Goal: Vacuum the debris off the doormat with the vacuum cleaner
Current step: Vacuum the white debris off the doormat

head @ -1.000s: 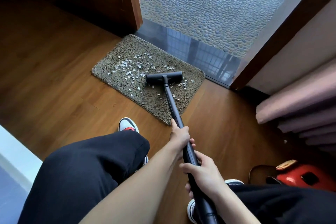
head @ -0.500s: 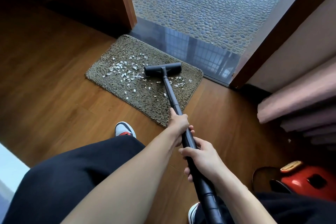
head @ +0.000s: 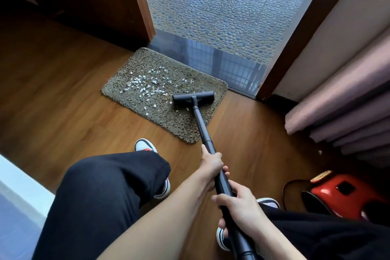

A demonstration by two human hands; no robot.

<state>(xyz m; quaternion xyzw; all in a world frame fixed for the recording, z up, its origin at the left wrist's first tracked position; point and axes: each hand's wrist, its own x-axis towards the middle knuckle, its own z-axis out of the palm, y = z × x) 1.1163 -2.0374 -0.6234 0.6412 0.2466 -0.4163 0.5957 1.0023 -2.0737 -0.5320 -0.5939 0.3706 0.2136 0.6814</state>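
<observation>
The left hand (head: 211,163) is curled round the long black vacuum wand (head: 201,125). The right hand (head: 239,203) grips the same tube just behind it, fingers wrapped tight. The wand slopes down to a wide black floor nozzle (head: 193,99), flat on the shaggy olive-brown rectangular doormat (head: 175,129) near its right end. Small white debris flakes (head: 147,84) lie scattered over the mat's left and middle, with a few beside the nozzle. The mat lies on the brown wooden floor (head: 63,95) by a doorway. A glossy red vacuum canister (head: 346,192) stands at the right.
</observation>
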